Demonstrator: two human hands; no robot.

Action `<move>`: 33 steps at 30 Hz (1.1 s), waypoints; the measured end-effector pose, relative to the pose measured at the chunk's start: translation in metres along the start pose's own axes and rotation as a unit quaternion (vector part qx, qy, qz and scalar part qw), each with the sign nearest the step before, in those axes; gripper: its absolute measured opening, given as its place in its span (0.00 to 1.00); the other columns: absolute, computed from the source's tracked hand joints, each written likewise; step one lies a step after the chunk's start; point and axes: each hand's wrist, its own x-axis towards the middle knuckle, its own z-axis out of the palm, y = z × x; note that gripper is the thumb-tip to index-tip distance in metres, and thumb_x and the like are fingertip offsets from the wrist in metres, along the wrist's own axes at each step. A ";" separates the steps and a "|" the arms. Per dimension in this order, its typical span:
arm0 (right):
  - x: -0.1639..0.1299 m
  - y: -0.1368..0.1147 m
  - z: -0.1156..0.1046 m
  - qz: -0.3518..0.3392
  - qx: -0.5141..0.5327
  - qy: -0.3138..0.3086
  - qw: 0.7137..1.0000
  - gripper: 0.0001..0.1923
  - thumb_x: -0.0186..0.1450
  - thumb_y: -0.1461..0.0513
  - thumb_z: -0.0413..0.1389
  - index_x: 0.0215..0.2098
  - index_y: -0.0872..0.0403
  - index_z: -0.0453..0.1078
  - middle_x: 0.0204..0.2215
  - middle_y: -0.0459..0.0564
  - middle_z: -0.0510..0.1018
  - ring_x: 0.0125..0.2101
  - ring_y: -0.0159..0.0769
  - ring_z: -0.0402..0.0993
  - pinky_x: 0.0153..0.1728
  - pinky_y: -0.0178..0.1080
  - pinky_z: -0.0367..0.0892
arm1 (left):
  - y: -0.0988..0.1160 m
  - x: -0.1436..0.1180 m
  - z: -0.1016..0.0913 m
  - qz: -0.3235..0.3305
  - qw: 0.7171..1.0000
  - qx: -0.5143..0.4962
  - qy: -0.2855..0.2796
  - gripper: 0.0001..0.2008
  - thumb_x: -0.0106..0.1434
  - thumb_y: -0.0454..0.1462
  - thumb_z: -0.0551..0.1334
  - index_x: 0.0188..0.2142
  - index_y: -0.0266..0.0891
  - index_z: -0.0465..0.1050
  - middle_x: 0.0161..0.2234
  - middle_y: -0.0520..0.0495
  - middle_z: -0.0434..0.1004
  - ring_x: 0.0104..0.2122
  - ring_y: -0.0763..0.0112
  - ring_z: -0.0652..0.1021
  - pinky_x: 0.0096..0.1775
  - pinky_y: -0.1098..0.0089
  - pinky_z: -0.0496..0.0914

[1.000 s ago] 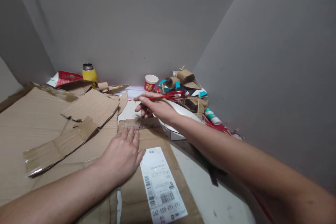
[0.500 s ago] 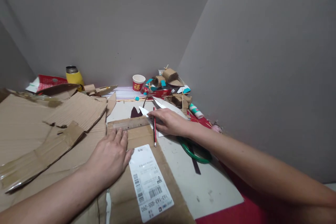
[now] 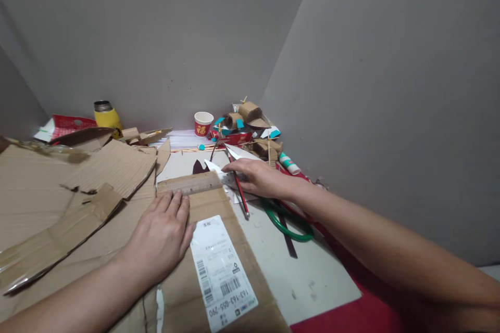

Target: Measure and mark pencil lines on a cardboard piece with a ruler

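Observation:
My left hand [image 3: 164, 234] lies flat, fingers apart, on a brown cardboard sheet [image 3: 203, 208] with a white shipping label [image 3: 222, 270]. Its fingertips touch the near edge of a clear ruler [image 3: 193, 185] lying across the sheet's far edge. My right hand [image 3: 260, 179] reaches in from the right, fingertips at the ruler's right end. A red pencil [image 3: 242, 200] runs slanted under those fingers, its near end pointing at me over the white table [image 3: 281, 265].
Green-handled scissors [image 3: 289, 225] lie under my right forearm. Torn cardboard pieces [image 3: 109, 166] cover the left side. Against the grey back wall stand a yellow bottle [image 3: 104, 114], a red paper cup [image 3: 203, 124] and a heap of cardboard scraps [image 3: 250, 125]. A glue stick [image 3: 289, 164] lies nearby.
My right hand came down from the back with the pencil to the ruler's right end. The pencil has since tilted, near end swinging right. My left hand stayed put.

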 end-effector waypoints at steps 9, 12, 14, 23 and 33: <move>-0.051 -0.006 -0.001 -0.033 0.040 0.036 0.998 0.18 0.66 0.67 0.53 0.53 0.53 0.68 0.45 0.57 0.77 0.47 0.43 0.73 0.48 0.47 0.70 | -0.001 -0.007 -0.016 0.183 0.959 -0.078 0.201 0.12 0.64 0.29 0.54 0.41 0.28 0.75 0.36 0.38 0.82 0.34 0.60 0.80 0.34 0.61 0.74; -0.061 -0.013 0.005 -0.050 0.043 0.044 0.997 0.17 0.66 0.67 0.52 0.53 0.54 0.67 0.44 0.57 0.78 0.46 0.42 0.74 0.46 0.47 0.71 | 0.007 -0.010 -0.027 0.218 0.945 -0.132 0.207 0.15 0.64 0.29 0.50 0.38 0.29 0.75 0.30 0.42 0.80 0.26 0.64 0.78 0.28 0.64 0.73; -0.062 -0.017 0.008 -0.054 0.043 0.046 0.997 0.17 0.66 0.68 0.52 0.53 0.55 0.67 0.43 0.57 0.78 0.46 0.41 0.73 0.47 0.47 0.71 | 0.013 -0.011 -0.032 0.226 0.944 -0.141 0.197 0.17 0.65 0.29 0.47 0.39 0.30 0.75 0.30 0.42 0.80 0.25 0.64 0.78 0.27 0.64 0.73; -0.047 -0.024 0.015 -0.045 0.063 0.011 0.997 0.17 0.66 0.70 0.52 0.53 0.57 0.68 0.46 0.58 0.78 0.48 0.40 0.72 0.49 0.46 0.70 | 0.025 -0.015 -0.025 0.167 0.971 -0.054 0.165 0.15 0.60 0.29 0.52 0.41 0.26 0.75 0.38 0.31 0.82 0.35 0.51 0.82 0.34 0.57 0.78; -0.052 -0.023 0.016 -0.021 0.068 0.009 0.997 0.17 0.67 0.69 0.52 0.54 0.55 0.67 0.47 0.56 0.78 0.49 0.40 0.72 0.52 0.47 0.68 | 0.034 -0.020 -0.015 0.103 0.991 0.029 0.077 0.16 0.55 0.29 0.62 0.43 0.21 0.76 0.41 0.23 0.80 0.38 0.42 0.82 0.35 0.53 0.78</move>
